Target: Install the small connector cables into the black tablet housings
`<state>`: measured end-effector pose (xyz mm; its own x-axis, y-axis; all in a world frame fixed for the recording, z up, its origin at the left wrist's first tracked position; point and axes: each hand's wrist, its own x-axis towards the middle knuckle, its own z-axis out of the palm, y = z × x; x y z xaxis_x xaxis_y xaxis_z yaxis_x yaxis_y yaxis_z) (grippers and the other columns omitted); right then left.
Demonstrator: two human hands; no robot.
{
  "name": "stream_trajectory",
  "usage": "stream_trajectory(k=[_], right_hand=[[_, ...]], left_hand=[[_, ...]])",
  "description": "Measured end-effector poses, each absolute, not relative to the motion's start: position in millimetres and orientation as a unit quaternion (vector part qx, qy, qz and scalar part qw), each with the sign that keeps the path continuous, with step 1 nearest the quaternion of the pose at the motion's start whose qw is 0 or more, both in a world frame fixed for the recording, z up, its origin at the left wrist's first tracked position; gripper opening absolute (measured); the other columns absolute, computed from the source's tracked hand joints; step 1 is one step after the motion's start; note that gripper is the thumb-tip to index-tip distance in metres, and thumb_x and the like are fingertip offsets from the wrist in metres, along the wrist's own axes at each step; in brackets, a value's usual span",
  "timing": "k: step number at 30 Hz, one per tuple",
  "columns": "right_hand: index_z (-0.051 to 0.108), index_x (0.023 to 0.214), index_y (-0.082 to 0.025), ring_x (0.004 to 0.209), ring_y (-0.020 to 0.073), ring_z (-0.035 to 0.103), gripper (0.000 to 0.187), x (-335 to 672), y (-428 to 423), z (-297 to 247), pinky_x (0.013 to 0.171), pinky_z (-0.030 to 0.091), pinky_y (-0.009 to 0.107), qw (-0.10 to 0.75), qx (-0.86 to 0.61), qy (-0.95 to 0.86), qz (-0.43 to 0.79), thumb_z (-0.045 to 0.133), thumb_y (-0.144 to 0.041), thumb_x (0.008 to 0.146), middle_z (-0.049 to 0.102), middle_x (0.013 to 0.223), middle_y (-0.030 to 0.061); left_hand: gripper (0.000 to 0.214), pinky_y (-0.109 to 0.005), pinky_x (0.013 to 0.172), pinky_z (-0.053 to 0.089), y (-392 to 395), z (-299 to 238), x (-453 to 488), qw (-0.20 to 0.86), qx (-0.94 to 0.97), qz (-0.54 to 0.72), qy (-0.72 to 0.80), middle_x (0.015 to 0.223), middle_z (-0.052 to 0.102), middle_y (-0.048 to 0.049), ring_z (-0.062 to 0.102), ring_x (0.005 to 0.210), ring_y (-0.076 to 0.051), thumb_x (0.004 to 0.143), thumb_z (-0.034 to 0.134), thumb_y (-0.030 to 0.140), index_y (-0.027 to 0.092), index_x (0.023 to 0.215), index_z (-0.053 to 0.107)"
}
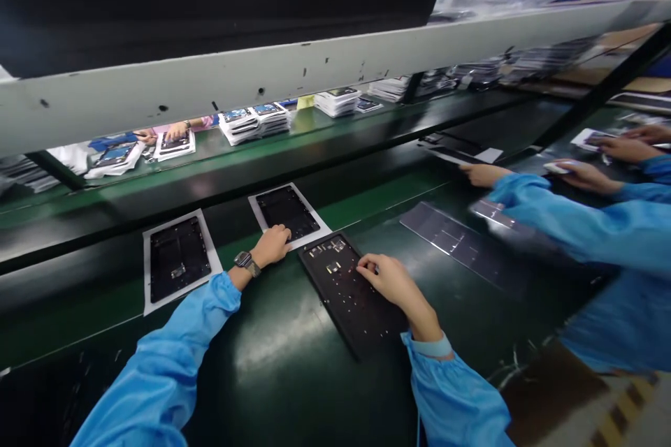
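Observation:
My left hand (272, 246), with a watch on its wrist, has its fingers curled over the near edge of a black tablet housing (287, 211) on a white sheet. My right hand (391, 281) hovers low over a black tray (361, 314) holding several small metal and circuit parts. Its thumb and forefinger are pinched together; whatever sits between them is too small to make out. The tray lies at a slant on the green bench, its upper left corner close to the housing's white sheet.
Another black housing (178, 258) on a white sheet lies at left. Clear film strips (451, 237) lie right of the tray. Co-workers' hands (485, 174) and blue sleeves reach in at right. A pale shelf beam (262, 87) crosses above; stacked panels (254, 122) stand beyond.

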<state>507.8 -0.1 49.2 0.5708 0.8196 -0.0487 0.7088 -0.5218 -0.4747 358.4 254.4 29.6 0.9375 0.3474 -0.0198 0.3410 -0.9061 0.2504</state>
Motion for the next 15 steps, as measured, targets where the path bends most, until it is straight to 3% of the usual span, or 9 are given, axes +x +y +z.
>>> stream_trajectory(k=[7, 11, 15], right_hand=[[0.067, 0.080, -0.021, 0.068, 0.0190, 0.061, 0.006, 497, 5, 38, 0.062, 0.035, 0.028, 0.202, -0.857, -0.449, 0.153, 0.062, -0.020, 0.084, 0.065, 0.065, 0.0009], [0.065, 0.077, -0.021, 0.069, 0.0189, 0.062, 0.013, 494, 10, 32, 0.064, 0.035, 0.028, 0.197, -0.855, -0.452, 0.158, 0.058, -0.017, 0.087, 0.065, 0.064, 0.0014], [0.064, 0.079, -0.020, 0.069, 0.0189, 0.061, 0.014, 494, 9, 37, 0.065, 0.035, 0.028, 0.194, -0.853, -0.460, 0.151, 0.055, -0.015, 0.088, 0.064, 0.066, 0.0020]], left_hand=[[0.016, -0.037, 0.088, 0.049, 260, 33, 348, 0.103, 0.978, -0.007, 0.180, 0.103, 0.064, -0.0122, 0.060, 0.099, -0.025, 0.088, 0.061, 0.027, 0.015, 0.097, 0.065], [0.015, -0.040, 0.091, 0.048, 252, 32, 349, 0.068, 0.978, -0.023, 0.194, 0.104, 0.063, -0.0173, 0.059, 0.103, -0.028, 0.090, 0.051, 0.017, 0.012, 0.092, 0.065], [0.018, -0.040, 0.092, 0.048, 248, 37, 352, 0.029, 0.979, -0.046, 0.199, 0.104, 0.063, -0.0192, 0.059, 0.103, -0.029, 0.082, 0.051, 0.004, 0.009, 0.092, 0.064]])
